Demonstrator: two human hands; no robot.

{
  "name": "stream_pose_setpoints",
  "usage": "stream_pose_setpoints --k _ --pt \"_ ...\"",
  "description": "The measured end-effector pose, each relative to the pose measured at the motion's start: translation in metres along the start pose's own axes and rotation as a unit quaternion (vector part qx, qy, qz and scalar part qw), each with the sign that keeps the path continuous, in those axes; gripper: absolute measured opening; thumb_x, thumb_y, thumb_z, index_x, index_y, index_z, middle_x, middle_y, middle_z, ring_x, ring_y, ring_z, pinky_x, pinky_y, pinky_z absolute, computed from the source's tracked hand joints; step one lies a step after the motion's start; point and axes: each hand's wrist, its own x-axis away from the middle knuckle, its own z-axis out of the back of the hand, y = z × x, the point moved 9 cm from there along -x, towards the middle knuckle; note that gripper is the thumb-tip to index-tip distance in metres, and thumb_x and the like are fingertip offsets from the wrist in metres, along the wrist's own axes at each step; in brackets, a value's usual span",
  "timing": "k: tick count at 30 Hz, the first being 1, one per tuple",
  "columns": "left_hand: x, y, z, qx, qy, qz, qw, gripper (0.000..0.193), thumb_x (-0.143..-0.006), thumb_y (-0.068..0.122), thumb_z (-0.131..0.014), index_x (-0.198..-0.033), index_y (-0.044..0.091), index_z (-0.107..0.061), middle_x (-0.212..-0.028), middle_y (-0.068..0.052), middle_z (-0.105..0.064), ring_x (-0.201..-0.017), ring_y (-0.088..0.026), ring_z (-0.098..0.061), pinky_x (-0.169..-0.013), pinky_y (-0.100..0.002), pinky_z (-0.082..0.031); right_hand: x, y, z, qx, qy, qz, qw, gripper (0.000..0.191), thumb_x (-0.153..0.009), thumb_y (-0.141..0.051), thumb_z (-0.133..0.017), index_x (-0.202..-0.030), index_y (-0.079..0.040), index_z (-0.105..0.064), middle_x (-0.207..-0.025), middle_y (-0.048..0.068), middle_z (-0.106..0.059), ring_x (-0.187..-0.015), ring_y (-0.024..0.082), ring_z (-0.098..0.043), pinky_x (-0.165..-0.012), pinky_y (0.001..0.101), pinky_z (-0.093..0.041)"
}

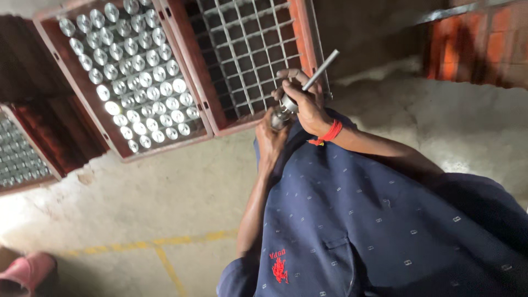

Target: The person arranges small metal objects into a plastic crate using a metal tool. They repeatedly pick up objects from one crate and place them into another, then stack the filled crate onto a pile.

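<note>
— What's in hand right now?

— The right hand [308,107] is closed around a slim grey metal rod [322,69], fingers curled about its lower end, so the rod slants up and away over the empty grid crate [250,60]. The left hand [270,135] pinches a small shiny round metal part [281,116] just beneath it, fingertips pressed to its sides.

— So which step would you call it?

— I'd judge the rod's end is being worked against that part (the contact itself is hidden behind the fingers). Both hands meet above the lap of the dark blue patterned shirt [385,220], near the crate's edge.

— And the next move calls for?

— A steady left-hand pinch while the rod stays aligned. The red-brown crate filled with shiny round metal pieces [129,71] sits just beside the empty one, within reach on the concrete floor [165,192].
</note>
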Motion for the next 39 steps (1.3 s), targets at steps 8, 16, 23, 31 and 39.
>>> stream_pose_setpoints --k 8,16,23,31,39 --pt "0.009 -0.023 -0.036 0.039 -0.103 -0.001 0.994 0.045 -0.076 0.023 -0.08 -0.111 -0.001 -0.068 -0.096 -0.02 -0.078 -0.091 -0.031 -0.078 -0.082 -0.041 -0.058 0.025 0.02 -0.011 0.073 -0.198 -0.055 0.976 0.016 -0.111 -0.011 -0.056 -0.125 -0.004 -0.062 -0.094 0.003 -0.066 -0.091 0.01 -0.065 -0.082 0.025 -0.054" --pt "-0.002 -0.042 0.041 -0.208 -0.039 -0.055 0.976 0.052 -0.093 0.027 -0.071 -0.134 -0.003 -0.057 -0.118 -0.032 -0.065 -0.094 -0.046 -0.069 -0.074 -0.051 -0.053 -0.034 0.064 0.061 -0.09 0.108 -0.118 0.983 0.017 -0.097 -0.004 -0.063 -0.114 -0.004 -0.067 -0.094 0.006 -0.069 -0.079 0.019 -0.072 -0.068 0.0316 -0.058" --pt "-0.032 -0.068 0.071 -0.443 -0.019 -0.217 0.87 0.021 -0.098 0.006 -0.054 -0.116 0.006 -0.066 -0.13 -0.029 -0.062 -0.099 -0.045 -0.066 -0.087 -0.05 -0.055 -0.029 0.066 0.091 -0.114 0.153 -0.063 0.98 0.019 -0.1 -0.004 -0.063 -0.118 -0.002 -0.067 -0.093 0.009 -0.07 -0.081 0.021 -0.073 -0.071 0.0317 -0.058" --pt "-0.03 -0.071 0.18 -0.283 0.066 -0.06 0.955 0.027 -0.089 0.015 -0.077 -0.114 0.009 -0.07 -0.107 -0.018 -0.069 -0.101 -0.042 -0.067 -0.084 -0.051 -0.053 0.019 0.037 0.066 -0.278 0.169 -0.109 0.939 0.029 -0.106 -0.035 -0.059 -0.106 -0.006 -0.062 -0.091 0.009 -0.067 -0.091 0.024 -0.071 -0.081 0.0375 -0.061" --pt "-0.078 -0.134 0.194 -0.313 0.11 -0.119 0.936 0.055 -0.081 0.021 -0.083 -0.134 0.015 -0.069 -0.131 -0.031 -0.062 -0.108 -0.045 -0.065 -0.084 -0.047 -0.056 0.008 0.063 0.016 -0.057 0.09 -0.169 0.98 0.034 -0.104 -0.044 -0.059 -0.102 -0.01 -0.065 -0.092 0.008 -0.071 -0.086 0.022 -0.072 -0.075 0.036 -0.06"
